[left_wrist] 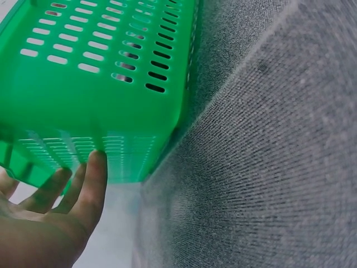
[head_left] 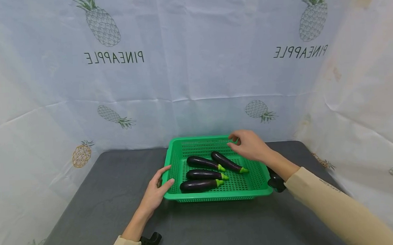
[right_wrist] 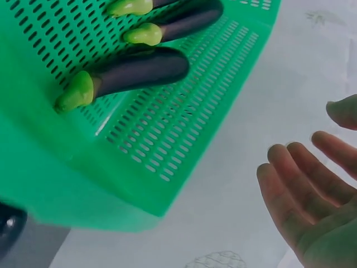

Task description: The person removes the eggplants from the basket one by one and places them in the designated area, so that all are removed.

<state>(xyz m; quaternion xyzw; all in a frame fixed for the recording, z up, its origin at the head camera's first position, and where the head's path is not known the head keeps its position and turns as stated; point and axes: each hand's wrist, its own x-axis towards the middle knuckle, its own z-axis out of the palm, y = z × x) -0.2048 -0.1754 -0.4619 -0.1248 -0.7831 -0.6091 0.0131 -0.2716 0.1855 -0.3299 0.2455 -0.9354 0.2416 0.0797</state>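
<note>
Several dark purple eggplants with green caps lie in a green plastic basket (head_left: 219,194). Three are grouped toward the left, including the nearest eggplant (head_left: 199,185); another eggplant (head_left: 228,162) lies slanted at the back right. My left hand (head_left: 155,192) is at the basket's left side, thumb and index finger at the rim; the left wrist view shows its extended fingers (left_wrist: 96,178) against the outer wall. Above the basket's back right part hovers my right hand (head_left: 250,145), fingers loosely bent and holding nothing. The right wrist view shows that palm free of the eggplants.
The basket stands on a dark grey table (head_left: 120,188). Behind it hangs a pale cloth (head_left: 207,71) printed with pineapples, which also covers both sides. A dark glossy thing (right_wrist: 8,229), cut off by the frame, shows outside the basket in the right wrist view.
</note>
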